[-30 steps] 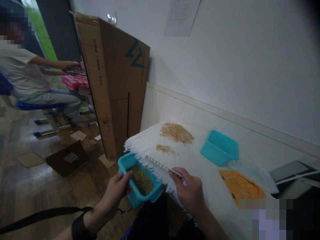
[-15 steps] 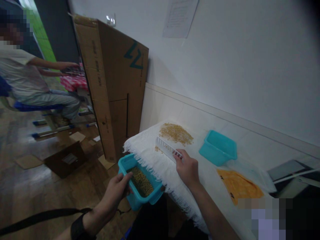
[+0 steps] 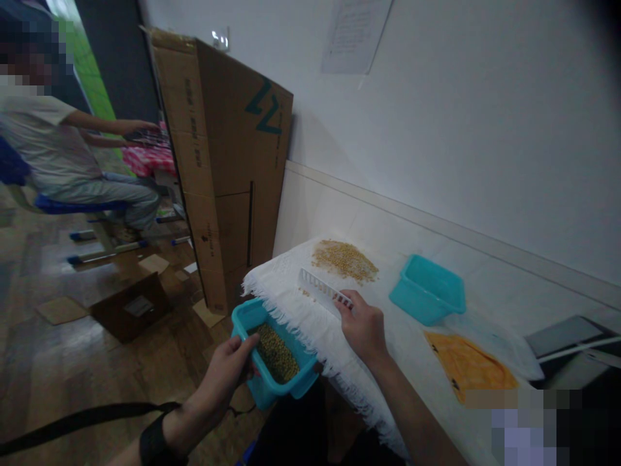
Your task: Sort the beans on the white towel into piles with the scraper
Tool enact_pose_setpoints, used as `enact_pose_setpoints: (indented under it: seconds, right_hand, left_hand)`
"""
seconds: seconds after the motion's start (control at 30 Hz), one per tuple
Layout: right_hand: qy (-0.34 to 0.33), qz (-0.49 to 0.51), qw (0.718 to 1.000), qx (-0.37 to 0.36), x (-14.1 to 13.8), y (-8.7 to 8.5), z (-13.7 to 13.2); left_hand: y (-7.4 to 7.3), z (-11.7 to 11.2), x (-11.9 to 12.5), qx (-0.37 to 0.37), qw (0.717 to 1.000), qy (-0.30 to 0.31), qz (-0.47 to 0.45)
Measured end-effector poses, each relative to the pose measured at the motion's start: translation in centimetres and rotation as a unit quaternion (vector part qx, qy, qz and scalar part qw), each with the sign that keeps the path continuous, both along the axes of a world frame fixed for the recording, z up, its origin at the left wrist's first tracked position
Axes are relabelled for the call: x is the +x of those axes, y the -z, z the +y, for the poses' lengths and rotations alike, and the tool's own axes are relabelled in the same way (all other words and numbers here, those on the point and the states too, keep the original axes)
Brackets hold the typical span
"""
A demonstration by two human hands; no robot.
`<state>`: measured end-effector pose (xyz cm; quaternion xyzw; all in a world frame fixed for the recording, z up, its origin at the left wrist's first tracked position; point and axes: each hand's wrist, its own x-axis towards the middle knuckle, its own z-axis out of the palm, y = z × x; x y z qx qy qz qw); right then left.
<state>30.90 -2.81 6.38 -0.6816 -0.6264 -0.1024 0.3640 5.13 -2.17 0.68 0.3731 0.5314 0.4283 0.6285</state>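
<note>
My left hand [image 3: 227, 367] grips the near side of a teal plastic bin [image 3: 305, 378], thumb over the rim. The bin is held just below the table's edge, with yellowish-green beans [image 3: 277, 355] across its bottom. In my right hand [image 3: 365, 329] is a white slotted plastic strip [image 3: 317, 285], standing on its long edge on a white fringed cloth [image 3: 279, 279]. A few loose beans [image 3: 305, 293] lie on the cloth on the bin side of the strip. Beyond the strip spreads a larger heap of beans [image 3: 345, 260].
A second teal bin [image 3: 427, 291] stands on the table at right, near an orange packet [image 3: 468, 366] and clear plastic. A tall cardboard box [image 3: 242, 162] rises beyond the table's left end. A seated person [image 3: 63, 149] is at far left; opened cartons [image 3: 129, 310] lie on the floor.
My right hand has drawn the strip slightly toward the table's edge and the held bin, with a few beans ahead of it. The left hand keeps its hold; the view shifted slightly.
</note>
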Motion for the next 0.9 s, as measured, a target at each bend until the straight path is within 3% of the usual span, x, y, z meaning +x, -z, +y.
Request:
enact_pose_setpoints:
  seconds: [0.43, 0.67, 0.9]
  right_hand:
    - [-0.017, 0.027, 0.999, -0.002, -0.3, -0.2, -0.4]
    - [0.003, 0.022, 0.999, 0.027, 0.1, 0.0, -2.7]
    - [0.014, -0.021, 0.998, 0.064, -0.4, 0.6, -4.5]
  left_hand:
    - [0.0, 0.0, -0.1, 0.007, 1.0, 0.003, 0.015]
    - [0.5, 0.1, -0.1, 0.009, 1.0, 0.001, 0.005]
    - [0.1, 0.0, 0.1, 0.006, 1.0, -0.003, 0.004]
